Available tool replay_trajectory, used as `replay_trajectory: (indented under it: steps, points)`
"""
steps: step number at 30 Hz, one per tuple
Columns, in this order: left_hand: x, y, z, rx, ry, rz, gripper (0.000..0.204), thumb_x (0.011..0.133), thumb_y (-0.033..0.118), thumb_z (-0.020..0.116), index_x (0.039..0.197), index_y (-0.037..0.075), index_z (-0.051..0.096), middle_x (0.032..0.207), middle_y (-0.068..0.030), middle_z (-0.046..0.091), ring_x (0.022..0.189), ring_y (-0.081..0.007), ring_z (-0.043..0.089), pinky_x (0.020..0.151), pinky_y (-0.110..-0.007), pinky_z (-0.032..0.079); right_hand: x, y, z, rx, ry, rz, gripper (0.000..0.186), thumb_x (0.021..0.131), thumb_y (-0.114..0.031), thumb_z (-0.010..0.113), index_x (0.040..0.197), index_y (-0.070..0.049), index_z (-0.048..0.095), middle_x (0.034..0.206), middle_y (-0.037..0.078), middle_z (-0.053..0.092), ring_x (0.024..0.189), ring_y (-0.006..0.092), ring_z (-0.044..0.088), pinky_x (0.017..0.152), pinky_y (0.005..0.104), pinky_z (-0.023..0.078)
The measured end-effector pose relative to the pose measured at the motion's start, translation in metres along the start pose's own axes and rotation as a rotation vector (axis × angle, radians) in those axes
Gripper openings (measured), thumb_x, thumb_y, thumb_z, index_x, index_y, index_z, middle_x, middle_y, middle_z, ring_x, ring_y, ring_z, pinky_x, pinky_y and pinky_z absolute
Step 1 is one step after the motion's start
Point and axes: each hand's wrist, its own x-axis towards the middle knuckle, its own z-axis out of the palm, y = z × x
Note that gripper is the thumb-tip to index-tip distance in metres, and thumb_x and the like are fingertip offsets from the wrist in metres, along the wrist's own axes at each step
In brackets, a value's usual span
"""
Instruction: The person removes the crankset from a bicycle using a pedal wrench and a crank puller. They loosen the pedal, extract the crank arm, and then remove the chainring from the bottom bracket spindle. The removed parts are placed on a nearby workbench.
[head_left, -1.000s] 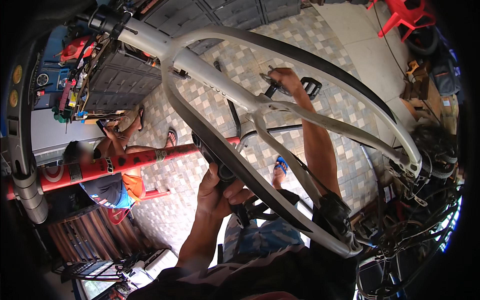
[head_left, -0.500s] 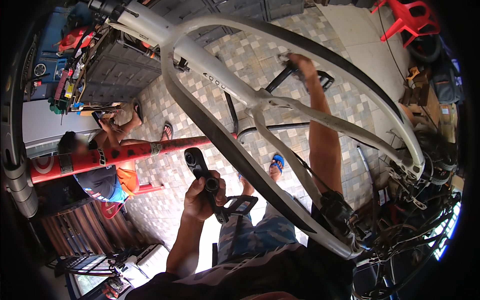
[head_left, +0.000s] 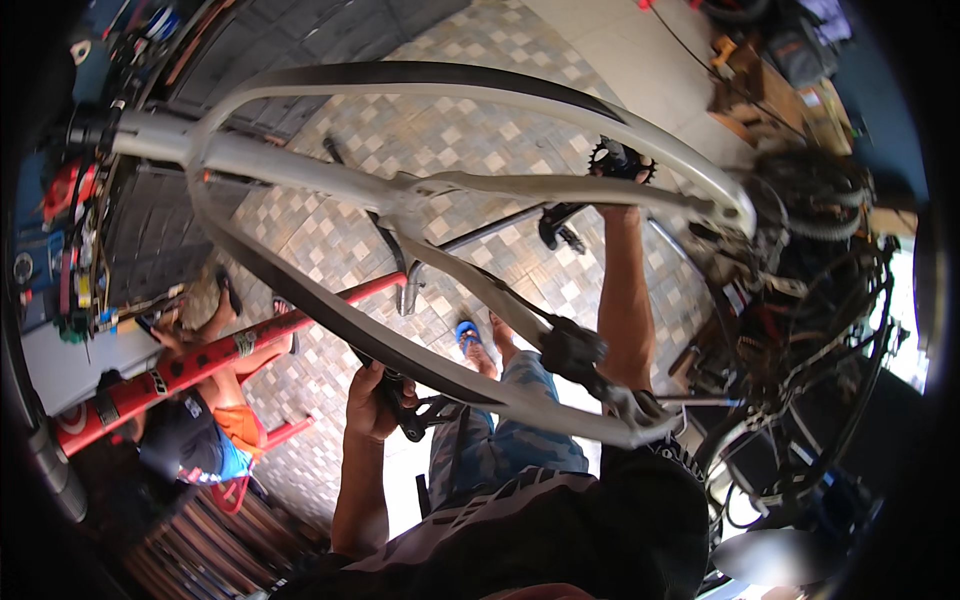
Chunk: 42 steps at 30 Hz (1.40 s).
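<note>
One pale grey metal bicycle frame with black strips (head_left: 285, 165) spans the foreground, its long curved tubes splitting the working space. Just below the lower tube's edge, the left hand (head_left: 374, 404) curls its fingers around a black crank arm (head_left: 411, 424) fitted with a black pedal (head_left: 438, 408). Beyond the frame, well apart, the right hand (head_left: 622, 210) grasps a black toothed chainring (head_left: 622, 158), a grey tube crossing it and hiding most of its fingers. A long red metal tube (head_left: 190, 368) slants in from the left, bounding that side; past it sits a person in orange shorts (head_left: 238, 420). Beige-and-grey checked tile floor (head_left: 430, 130) opens between the hands and runs toward dark grey drawer cabinets (head_left: 300, 60). Dark bicycle parts (head_left: 825, 205) crowd the right side.
</note>
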Motion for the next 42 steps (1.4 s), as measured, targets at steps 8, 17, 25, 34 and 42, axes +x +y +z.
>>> replay_trajectory:
  steps: [8, 17, 25, 34, 42]
  points:
    - [-0.028, -0.003, 0.000, 0.363, 0.103, -0.140, 0.035, 0.101, 0.025, 0.066, 0.124, -0.001, 0.060, 0.100, -0.0175, 0.072, 0.065, -0.0190, 0.069, 0.057, -0.032, 0.056, -0.114, -0.078, 0.037, 0.064, 0.526, -0.113, 0.063, 0.089, -0.073, 0.046, 0.086, -0.013, 0.066, 0.068, 0.005, 0.060, 0.062, 0.0258, 0.056, 0.057, 0.0421, 0.044]
    - [-0.086, -0.015, -0.006, 0.551, -0.087, -0.216, 0.032, 0.100, 0.019, 0.067, 0.124, -0.001, 0.059, 0.102, -0.0173, 0.072, 0.065, -0.0176, 0.068, 0.057, -0.030, 0.055, -0.260, -0.150, 0.117, 0.046, 0.567, -0.372, 0.059, 0.089, -0.066, 0.047, 0.091, -0.011, 0.069, 0.062, 0.005, 0.057, 0.057, 0.0240, 0.055, 0.057, 0.0421, 0.046]
    - [-0.103, -0.020, 0.024, 0.592, -0.240, -0.165, 0.029, 0.099, 0.016, 0.066, 0.122, 0.000, 0.061, 0.103, -0.0182, 0.071, 0.066, -0.0176, 0.068, 0.057, -0.031, 0.057, -0.341, -0.177, 0.265, 0.070, 0.246, -0.349, 0.043, 0.093, -0.051, 0.055, 0.092, -0.010, 0.071, 0.079, 0.010, 0.072, 0.065, 0.0283, 0.068, 0.063, 0.0451, 0.055]
    - [-0.122, -0.027, 0.055, 0.612, -0.374, -0.102, 0.030, 0.098, 0.016, 0.067, 0.123, -0.001, 0.060, 0.105, -0.0182, 0.071, 0.067, -0.0166, 0.069, 0.058, -0.030, 0.058, -0.374, -0.180, 0.327, -0.006, -0.141, -0.376, 0.045, 0.097, -0.043, 0.049, 0.106, -0.002, 0.066, 0.093, 0.012, 0.068, 0.071, 0.0319, 0.065, 0.078, 0.0467, 0.049]
    - [-0.140, -0.030, 0.045, 0.606, -0.400, -0.075, 0.032, 0.097, 0.016, 0.069, 0.123, 0.000, 0.060, 0.104, -0.0184, 0.071, 0.067, -0.0169, 0.068, 0.059, -0.031, 0.057, -0.388, -0.173, 0.365, 0.028, -0.281, -0.357, 0.038, 0.091, -0.044, 0.059, 0.095, -0.006, 0.056, 0.087, 0.008, 0.055, 0.076, 0.0285, 0.062, 0.077, 0.0445, 0.045]
